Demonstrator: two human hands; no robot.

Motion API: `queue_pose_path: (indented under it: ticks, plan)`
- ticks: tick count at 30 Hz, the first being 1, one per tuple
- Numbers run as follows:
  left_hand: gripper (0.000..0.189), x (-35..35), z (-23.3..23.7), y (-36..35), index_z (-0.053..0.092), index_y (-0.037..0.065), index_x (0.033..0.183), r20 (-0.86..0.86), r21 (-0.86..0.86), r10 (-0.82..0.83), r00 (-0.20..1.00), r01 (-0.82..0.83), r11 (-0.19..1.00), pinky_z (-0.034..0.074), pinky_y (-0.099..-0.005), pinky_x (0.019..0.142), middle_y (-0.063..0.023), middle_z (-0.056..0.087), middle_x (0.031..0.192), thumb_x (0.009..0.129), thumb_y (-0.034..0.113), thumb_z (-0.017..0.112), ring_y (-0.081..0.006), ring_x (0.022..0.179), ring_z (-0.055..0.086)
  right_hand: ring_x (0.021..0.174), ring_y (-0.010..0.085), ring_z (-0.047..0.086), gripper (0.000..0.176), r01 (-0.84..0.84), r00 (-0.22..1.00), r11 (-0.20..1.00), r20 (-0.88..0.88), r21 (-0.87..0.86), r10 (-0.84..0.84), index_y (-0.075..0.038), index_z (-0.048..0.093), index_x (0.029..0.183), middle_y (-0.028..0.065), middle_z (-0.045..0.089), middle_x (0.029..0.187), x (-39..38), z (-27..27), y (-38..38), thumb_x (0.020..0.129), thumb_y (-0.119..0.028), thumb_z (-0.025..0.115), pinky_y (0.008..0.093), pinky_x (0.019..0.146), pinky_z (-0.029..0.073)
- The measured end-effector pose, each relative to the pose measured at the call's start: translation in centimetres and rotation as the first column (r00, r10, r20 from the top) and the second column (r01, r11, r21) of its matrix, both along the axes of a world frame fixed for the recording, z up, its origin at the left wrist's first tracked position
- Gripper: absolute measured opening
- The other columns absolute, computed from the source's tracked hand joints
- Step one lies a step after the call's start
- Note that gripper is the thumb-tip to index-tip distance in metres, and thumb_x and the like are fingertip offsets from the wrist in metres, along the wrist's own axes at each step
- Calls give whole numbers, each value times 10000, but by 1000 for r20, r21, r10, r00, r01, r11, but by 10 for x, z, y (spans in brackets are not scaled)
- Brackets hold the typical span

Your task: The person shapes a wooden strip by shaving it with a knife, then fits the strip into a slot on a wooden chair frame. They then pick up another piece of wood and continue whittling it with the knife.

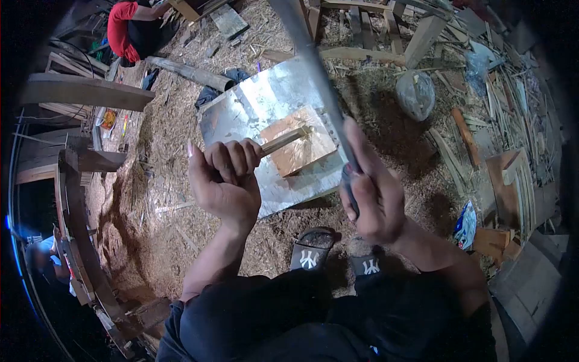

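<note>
My left hand (228, 181) is wrapped round a short wooden stick (280, 142), its thumb pointing up. The stick's far end meets the top of a square wooden block (309, 154). Beneath the block lies a grey, worn, sheet-like panel (253, 99) on the ground. In my right hand (377, 196) is a machete (322, 78), gripped at the handle. Its long dark blade rises past the right side of the block toward the top of the view.
Wood shavings cover the ground. My sandalled feet (312, 250) stand just before the panel. A clear plastic bag (415, 95) and wood scraps (464, 136) lie to the right. Curved timber (78, 223) stands at left. A person in red (122, 30) crouches at upper left; another person (48, 256) is at lower left.
</note>
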State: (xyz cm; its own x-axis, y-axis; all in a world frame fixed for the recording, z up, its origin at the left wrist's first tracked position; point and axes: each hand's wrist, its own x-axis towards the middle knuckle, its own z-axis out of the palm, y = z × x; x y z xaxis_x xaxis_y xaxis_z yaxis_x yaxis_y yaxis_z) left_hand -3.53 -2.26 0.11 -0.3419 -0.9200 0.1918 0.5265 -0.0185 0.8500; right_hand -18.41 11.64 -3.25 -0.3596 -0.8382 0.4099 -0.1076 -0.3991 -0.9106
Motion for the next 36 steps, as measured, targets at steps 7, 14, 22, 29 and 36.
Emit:
queue_pose_path:
  ticks: [7,14,22,29,36]
  plan:
    - [568,-4,5,0,232,158,530,-8,11,4,1000,-4,1000,300,-360,582,-4,153,475,1051,382,260,-178,460,182,487,40,453,480,-143,989,828,103,543,104,-198,384,1511,108,714,915,10,-29,3,1037,-223,456,235,474,409]
    - [568,0,1,-1,228,153,532,-4,-1,13,1000,-13,1000,304,-358,577,-6,158,476,1050,385,261,-178,463,194,412,87,454,493,-92,991,954,-65,287,115,-146,307,1537,229,683,1125,10,-40,11,1053,-210,374,278,416,421]
    - [569,-3,2,1,230,150,530,24,-3,42,999,-42,999,300,-353,575,-6,168,467,1050,380,251,-172,455,185,507,92,522,486,-48,999,984,24,171,44,-110,347,1518,152,634,940,4,-14,6,1044,-190,412,260,507,458]
    - [581,-5,3,-4,242,153,518,-25,-41,1,1000,-2,999,302,-350,578,-6,176,461,1054,378,249,-173,450,189,422,86,481,491,-34,965,873,-211,486,155,-114,328,1527,167,701,903,7,-39,10,1043,-162,400,287,405,393]
    - [579,-3,3,2,236,155,522,13,-18,29,999,-29,999,311,-359,586,-4,167,473,1055,380,245,-178,462,197,442,83,462,497,1,971,1000,-240,22,4,-107,343,1520,147,675,761,9,-37,11,1029,-149,410,285,436,420]
